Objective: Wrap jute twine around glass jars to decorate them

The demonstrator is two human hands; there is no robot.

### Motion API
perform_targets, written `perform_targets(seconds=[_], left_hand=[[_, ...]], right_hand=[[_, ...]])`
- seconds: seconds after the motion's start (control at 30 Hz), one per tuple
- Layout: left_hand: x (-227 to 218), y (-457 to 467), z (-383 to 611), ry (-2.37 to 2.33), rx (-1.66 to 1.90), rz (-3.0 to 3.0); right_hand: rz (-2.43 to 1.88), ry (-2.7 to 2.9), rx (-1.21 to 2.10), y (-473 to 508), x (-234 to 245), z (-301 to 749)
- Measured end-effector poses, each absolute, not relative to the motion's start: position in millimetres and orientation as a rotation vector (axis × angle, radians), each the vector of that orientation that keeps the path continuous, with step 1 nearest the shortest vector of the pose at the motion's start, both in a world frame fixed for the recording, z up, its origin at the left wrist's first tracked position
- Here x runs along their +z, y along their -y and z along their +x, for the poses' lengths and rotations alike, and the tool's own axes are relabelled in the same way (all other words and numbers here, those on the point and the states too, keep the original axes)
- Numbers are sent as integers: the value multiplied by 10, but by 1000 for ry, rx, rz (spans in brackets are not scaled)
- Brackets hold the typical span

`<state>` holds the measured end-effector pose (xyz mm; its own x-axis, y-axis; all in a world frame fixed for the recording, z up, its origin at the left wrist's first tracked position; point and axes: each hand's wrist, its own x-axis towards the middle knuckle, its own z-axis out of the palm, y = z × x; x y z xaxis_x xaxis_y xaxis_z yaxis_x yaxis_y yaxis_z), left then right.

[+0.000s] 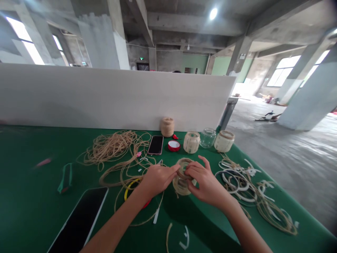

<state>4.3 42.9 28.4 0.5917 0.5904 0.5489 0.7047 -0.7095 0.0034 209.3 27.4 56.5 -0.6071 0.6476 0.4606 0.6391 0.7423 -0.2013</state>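
A glass jar (181,187) stands on the green table in front of me, with tan twine around its neck and a pale covering on its side. My left hand (159,177) is closed at the jar's left rim, its fingertips pressed on the twine there. From the right, my right hand (202,178) holds the rim, with the fingers bent over the twine and the thumb low against the jar's side. The fingers hide part of the rim. Left of the jar, loose twine (126,167) trails across the table, and a yellow ring (127,189) lies partly behind my left forearm.
Behind stand a twine spool (167,127), a red tape roll (174,146), a phone (156,145), a clear jar (207,138) and two covered jars (191,142). Twine and white strips (244,188) lie right, a tablet (81,219) front left. A white panel (113,100) borders the back.
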Motion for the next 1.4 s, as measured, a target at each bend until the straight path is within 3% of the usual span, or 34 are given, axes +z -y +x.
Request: perform_targets(seconds=[0.6, 1.03, 1.4], left_hand=[[412, -491, -115, 1118, -523, -2658], [321, -475, -4, 1048, -730, -2652], [405, -340, 131, 1164, -652, -2723]], right_hand=[[-1012, 2452, 86, -318, 583, 2195], [-1016, 2376, 97, -276, 617, 2155], [-1005, 2425, 82, -259, 562, 2118]])
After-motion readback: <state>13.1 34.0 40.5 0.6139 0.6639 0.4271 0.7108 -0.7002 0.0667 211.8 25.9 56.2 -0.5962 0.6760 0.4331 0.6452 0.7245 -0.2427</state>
